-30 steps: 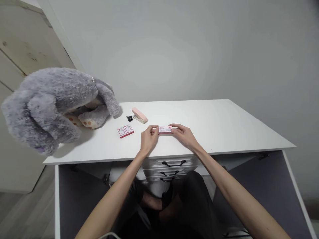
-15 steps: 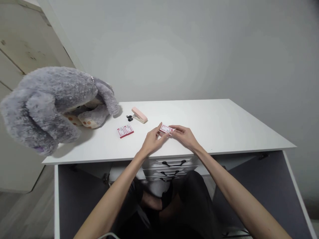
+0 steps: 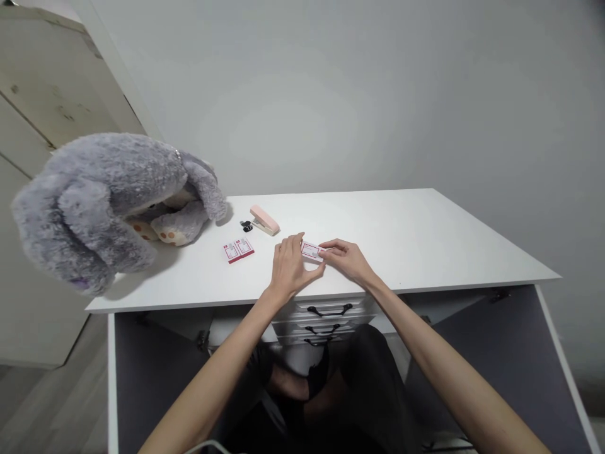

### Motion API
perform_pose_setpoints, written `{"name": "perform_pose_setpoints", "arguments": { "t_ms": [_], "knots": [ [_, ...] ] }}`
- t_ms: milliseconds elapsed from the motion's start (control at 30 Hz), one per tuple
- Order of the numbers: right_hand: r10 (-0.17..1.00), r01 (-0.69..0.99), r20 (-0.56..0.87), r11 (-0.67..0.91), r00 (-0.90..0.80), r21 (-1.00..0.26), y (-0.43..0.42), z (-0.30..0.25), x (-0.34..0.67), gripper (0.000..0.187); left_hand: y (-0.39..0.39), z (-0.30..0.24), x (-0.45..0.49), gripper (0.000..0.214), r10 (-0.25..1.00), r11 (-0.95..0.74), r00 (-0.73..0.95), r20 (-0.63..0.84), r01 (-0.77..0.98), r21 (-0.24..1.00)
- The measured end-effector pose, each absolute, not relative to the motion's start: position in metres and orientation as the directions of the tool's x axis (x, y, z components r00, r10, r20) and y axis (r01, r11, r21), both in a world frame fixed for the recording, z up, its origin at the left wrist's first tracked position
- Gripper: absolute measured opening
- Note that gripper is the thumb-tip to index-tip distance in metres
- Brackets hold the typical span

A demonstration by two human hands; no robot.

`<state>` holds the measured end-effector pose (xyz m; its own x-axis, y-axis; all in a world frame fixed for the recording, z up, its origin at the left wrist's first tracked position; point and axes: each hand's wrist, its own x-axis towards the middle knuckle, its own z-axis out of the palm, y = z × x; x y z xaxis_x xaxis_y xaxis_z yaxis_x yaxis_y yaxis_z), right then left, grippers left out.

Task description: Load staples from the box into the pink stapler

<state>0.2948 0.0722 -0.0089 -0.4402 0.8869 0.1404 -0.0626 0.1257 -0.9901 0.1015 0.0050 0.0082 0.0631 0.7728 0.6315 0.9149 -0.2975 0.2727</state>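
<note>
A small white box with red edging (image 3: 311, 251) is between my two hands, near the front of the white desk. My right hand (image 3: 347, 260) pinches its right end between thumb and fingers. My left hand (image 3: 288, 265) is at the box's left end, its thumb stretched apart from the fingers; whether the fingertips touch the box is hard to make out. To the left lie two similar red-and-white boxes (image 3: 238, 250), side by side. Behind them are a pink stapler (image 3: 265, 220) and a small black object (image 3: 246, 226), perhaps a clip.
A large grey plush toy (image 3: 118, 195) fills the left end of the white desk (image 3: 401, 239). Drawers with black handles (image 3: 329, 310) are under the front edge, between two open cabinet doors (image 3: 510, 353). A wall stands behind the desk.
My left hand has loosened, its thumb moving away from the box and its fingers shifting left. More of the box's label shows now. The right hand keeps its pinch.
</note>
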Motion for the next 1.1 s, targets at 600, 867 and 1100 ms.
{"name": "perform_pose_setpoints", "arguments": {
  "t_ms": [600,867,1100],
  "knots": [
    [0.907,-0.08,0.109,0.084,-0.407,-0.993,0.07,-0.001,0.29,0.041,0.019,0.026,-0.02,0.066,0.838,-0.048,-0.114,0.533,0.959,0.28],
    [0.908,-0.038,0.119,0.113,-0.402,-0.993,0.068,0.002,0.29,0.036,0.004,0.027,-0.027,0.069,0.818,-0.109,-0.096,0.567,0.942,0.316],
    [0.899,0.015,0.141,0.162,-0.416,-0.987,0.068,-0.005,0.289,0.029,-0.024,0.027,0.02,0.029,0.946,-0.269,0.07,0.315,0.711,0.649]
  ]
}}
